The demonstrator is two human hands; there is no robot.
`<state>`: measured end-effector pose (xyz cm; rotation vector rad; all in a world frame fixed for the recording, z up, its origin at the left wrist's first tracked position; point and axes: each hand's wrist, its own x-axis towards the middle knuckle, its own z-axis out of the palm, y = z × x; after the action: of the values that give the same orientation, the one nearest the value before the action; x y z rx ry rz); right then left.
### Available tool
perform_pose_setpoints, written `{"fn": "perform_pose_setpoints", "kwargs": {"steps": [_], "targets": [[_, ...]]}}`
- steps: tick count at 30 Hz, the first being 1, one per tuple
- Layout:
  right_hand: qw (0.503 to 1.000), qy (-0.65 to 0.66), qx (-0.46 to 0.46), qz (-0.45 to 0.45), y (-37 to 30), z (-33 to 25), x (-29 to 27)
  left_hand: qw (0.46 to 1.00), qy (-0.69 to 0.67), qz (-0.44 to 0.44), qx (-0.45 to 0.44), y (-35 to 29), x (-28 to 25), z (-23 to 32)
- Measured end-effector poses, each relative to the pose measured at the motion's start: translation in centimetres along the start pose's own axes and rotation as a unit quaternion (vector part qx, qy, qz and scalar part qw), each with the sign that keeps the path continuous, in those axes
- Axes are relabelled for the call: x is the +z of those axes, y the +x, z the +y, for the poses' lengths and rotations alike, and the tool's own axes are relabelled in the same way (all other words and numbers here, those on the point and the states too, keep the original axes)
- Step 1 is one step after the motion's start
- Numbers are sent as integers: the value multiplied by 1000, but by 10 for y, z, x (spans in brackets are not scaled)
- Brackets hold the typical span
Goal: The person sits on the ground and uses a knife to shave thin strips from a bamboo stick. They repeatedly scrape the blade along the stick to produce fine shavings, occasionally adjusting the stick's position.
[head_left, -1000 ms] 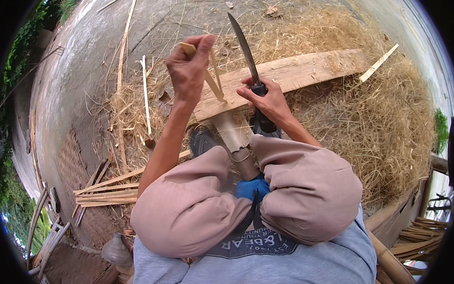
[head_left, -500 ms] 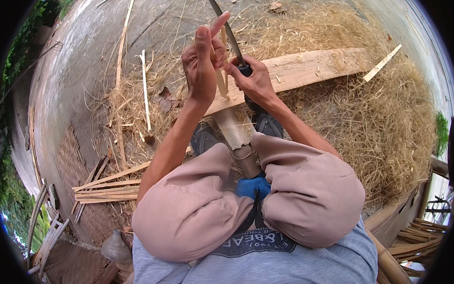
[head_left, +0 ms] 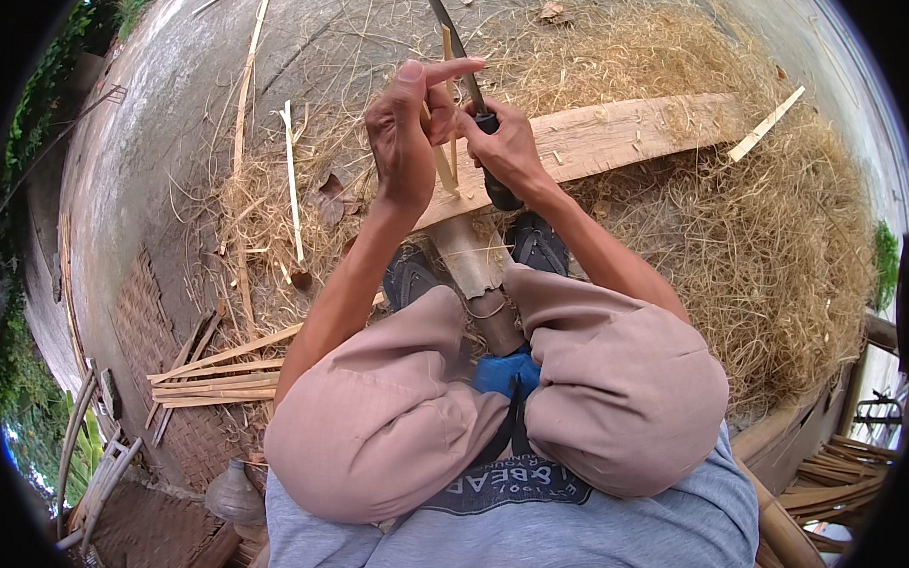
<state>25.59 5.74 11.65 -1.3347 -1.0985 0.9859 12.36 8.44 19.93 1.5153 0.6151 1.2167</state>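
Fingers (head_left: 420,113) pinch thin pale bamboo strip (head_left: 446,133).

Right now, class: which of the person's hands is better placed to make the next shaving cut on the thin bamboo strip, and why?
Probably the right hand: it grips the knife by its dark handle, blade against the bamboo strip. The left hand only steadies that strip above the wooden plank.

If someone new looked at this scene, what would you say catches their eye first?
The two hands at top centre: the right hand grips a dark-bladed knife, and the left hand holds a thin bamboo strip against it. Beneath them a pale wooden plank lies across a heap of straw-like shavings.
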Motion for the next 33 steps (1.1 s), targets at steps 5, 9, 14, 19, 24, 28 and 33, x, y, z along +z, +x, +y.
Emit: {"fn": "perform_pose_setpoints", "kwargs": {"steps": [5, 9, 14, 19, 24, 28, 33], "targets": [[1000, -2, 23, 3, 10, 6, 0, 1000, 6, -10, -2, 0, -1, 0], [995, 36, 95, 4, 25, 15, 0, 999, -8, -36, -14, 3, 0, 0], [983, 132, 122, 30, 30, 28, -2, 998, 23, -66, 5, 12, -9, -4], [970, 136, 156, 125, 25, 35, -31, 982, 150, -31, -108, -25, -31, -60], [919, 262, 203, 213, 20, 65, -42, 940, 240, -104, -217, -112, -30, -104], [873, 329, 253, 255, 8, 81, -53, 930, 269, -120, -221, -114, -21, -113], [861, 365, 228, 269, -17, 93, -66, 950, 285, -51, -117, -129, -28, -130]]}}
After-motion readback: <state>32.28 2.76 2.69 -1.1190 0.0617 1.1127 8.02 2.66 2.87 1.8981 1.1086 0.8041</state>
